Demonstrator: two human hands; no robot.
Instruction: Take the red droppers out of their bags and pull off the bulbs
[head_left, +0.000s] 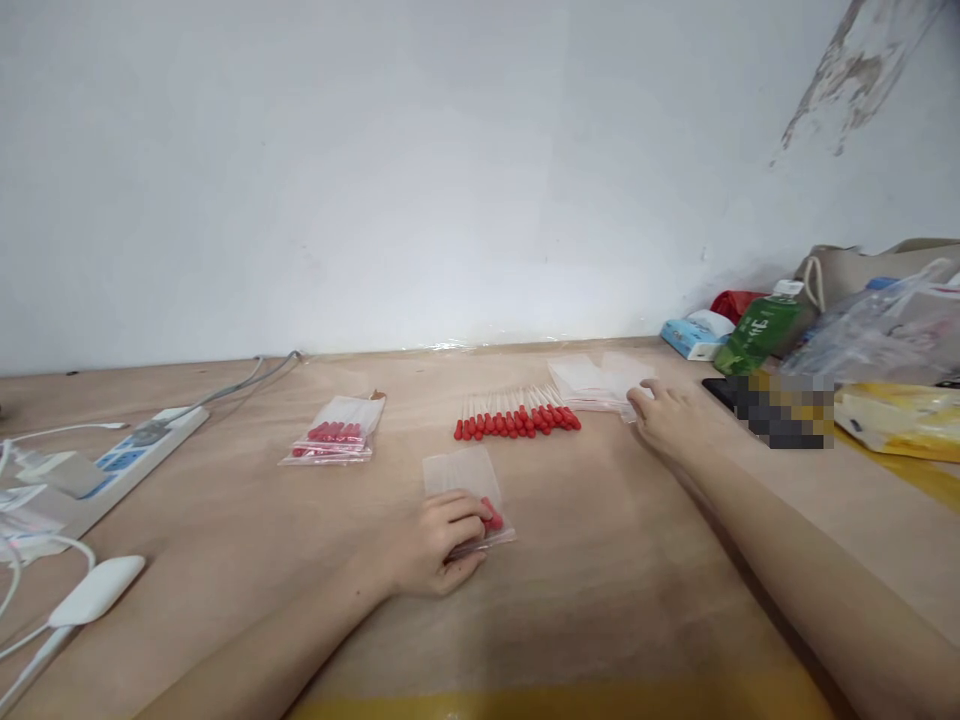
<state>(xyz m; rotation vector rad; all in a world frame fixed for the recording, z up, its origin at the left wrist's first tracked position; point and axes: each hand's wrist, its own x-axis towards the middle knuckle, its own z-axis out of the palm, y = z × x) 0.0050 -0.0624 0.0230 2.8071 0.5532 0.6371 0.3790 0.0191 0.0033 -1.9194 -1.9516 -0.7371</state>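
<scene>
My left hand (433,545) rests on the wooden table (600,560), its fingers curled on the near end of a small clear bag (459,472) that holds red-tipped droppers. A row of loose red-tipped droppers (517,418) lies further back in the middle. My right hand (669,417) reaches out to the right of that row, fingers lying flat on a pile of empty clear bags (589,383). A stack of filled bags (337,432) with red droppers lies to the left.
A white power strip (124,460) with plugs and cables, and a white charger (96,590), lie at the left. At the right edge stand a green bottle (759,335), a blue-white tissue pack (696,338), plastic bags (885,320) and a yellow packet (900,415). A white wall stands behind.
</scene>
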